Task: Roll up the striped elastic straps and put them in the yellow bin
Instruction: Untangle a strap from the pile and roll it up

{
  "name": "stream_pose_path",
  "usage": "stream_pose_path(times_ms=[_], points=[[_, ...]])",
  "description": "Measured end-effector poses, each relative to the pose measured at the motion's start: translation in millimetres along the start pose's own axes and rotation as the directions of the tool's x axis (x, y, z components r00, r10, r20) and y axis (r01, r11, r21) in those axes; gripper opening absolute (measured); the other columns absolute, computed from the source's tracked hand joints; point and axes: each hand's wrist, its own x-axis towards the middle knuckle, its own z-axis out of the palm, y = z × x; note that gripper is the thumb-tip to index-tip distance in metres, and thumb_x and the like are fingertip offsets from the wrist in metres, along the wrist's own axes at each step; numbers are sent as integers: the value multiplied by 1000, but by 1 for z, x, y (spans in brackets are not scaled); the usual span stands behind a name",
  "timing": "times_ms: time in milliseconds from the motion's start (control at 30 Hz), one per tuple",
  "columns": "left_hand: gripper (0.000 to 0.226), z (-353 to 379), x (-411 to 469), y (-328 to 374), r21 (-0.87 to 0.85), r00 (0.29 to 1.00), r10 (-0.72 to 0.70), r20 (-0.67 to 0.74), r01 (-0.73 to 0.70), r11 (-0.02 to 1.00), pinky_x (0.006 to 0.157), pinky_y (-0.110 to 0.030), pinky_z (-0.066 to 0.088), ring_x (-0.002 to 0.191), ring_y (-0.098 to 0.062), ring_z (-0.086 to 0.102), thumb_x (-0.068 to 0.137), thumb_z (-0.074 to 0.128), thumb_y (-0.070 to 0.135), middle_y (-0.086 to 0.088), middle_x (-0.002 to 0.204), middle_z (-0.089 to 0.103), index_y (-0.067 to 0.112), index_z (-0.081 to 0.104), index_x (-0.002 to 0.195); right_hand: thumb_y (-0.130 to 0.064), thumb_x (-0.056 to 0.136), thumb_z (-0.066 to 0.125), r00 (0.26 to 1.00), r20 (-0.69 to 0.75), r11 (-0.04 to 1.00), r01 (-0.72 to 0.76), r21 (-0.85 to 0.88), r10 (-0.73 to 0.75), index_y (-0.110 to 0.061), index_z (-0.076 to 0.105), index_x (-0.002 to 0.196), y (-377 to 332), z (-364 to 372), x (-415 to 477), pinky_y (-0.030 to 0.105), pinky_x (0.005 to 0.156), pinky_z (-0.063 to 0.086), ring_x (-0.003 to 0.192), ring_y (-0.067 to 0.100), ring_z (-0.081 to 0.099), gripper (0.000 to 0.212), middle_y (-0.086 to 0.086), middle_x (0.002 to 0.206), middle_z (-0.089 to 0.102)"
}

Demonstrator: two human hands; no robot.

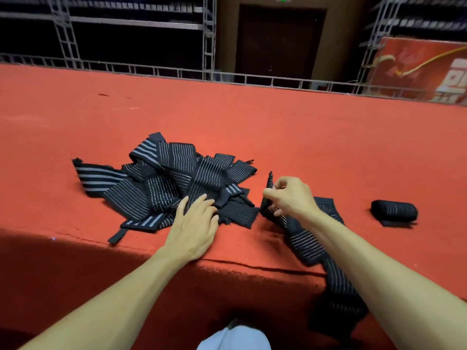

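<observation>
A heap of black straps with grey stripes (166, 178) lies on the red carpeted platform (252, 127). My left hand (194, 223) rests flat on the heap's near edge, fingers straight. My right hand (288, 195) pinches the upturned end of one long strap (305, 243), which runs back under my forearm and hangs over the platform's front edge. A rolled-up strap (394, 212) lies to the right of my right hand. No yellow bin is in view.
The platform's front edge (252, 265) runs just below my hands and drops off toward me. A metal truss railing (227, 77) lines the far side, with a dark door (280, 44) and a red banner (419, 69) behind.
</observation>
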Motion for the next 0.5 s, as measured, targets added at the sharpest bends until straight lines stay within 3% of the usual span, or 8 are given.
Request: stream_pose_path(times_ms=[67, 167, 267, 333, 433, 500], points=[[59, -14, 5, 8, -17, 999, -14, 45, 15, 1000, 117, -36, -4, 142, -9, 29, 94, 14, 44, 7, 142, 48, 21, 56, 127, -14, 81, 64, 995, -94, 981, 3, 192, 15, -12, 56, 71, -7, -25, -4, 30, 53, 58, 52, 14, 65, 12, 8, 68, 64], [37, -48, 27, 42, -276, 996, -65, 64, 81, 958, 118, -35, 10, 138, -15, 35, 102, 36, 30, 2, 142, 46, 18, 47, 135, -8, 86, 59, 980, -197, 932, 69, 355, 3, -11, 58, 73, -18, -57, -10, 28, 56, 58, 52, 14, 60, 13, 8, 70, 62], [43, -87, 49, 87, -636, 980, -115, 163, 193, 747, 109, -24, 30, 130, -17, 43, 100, 44, 20, -2, 145, 44, 14, 40, 143, -5, 88, 55, 963, -266, 900, 150, 408, -40, -11, 59, 73, -28, -78, -21, 24, 56, 56, 55, 12, 59, 16, 8, 74, 61], [47, -108, 60, 114, -773, 972, -104, 212, 232, 590, 98, -13, 36, 121, -12, 47, 99, 47, 14, -2, 146, 43, 15, 36, 145, -3, 90, 55, 956, -281, 878, 203, 434, -82, -11, 60, 77, -37, -89, -30, 22, 53, 54, 55, 10, 58, 15, 7, 75, 60], [66, -141, 74, 145, -885, 976, -48, 211, 212, 415, 105, -28, 37, 133, -14, 38, 92, 50, -5, -5, 150, 37, 17, 26, 150, -3, 95, 53, 943, -279, 837, 297, 459, -182, -8, 61, 91, -54, -109, -45, 19, 48, 51, 52, 5, 59, 10, 4, 72, 62], [86, -166, 81, 159, -933, 985, 39, 170, 148, 327, 96, -31, 43, 133, -15, 37, 82, 46, -20, -2, 146, 38, 25, 22, 151, -3, 97, 51, 913, -306, 830, 383, 405, -272, -8, 61, 96, -67, -129, -55, 19, 47, 51, 52, 4, 60, 12, 4, 74, 64]])
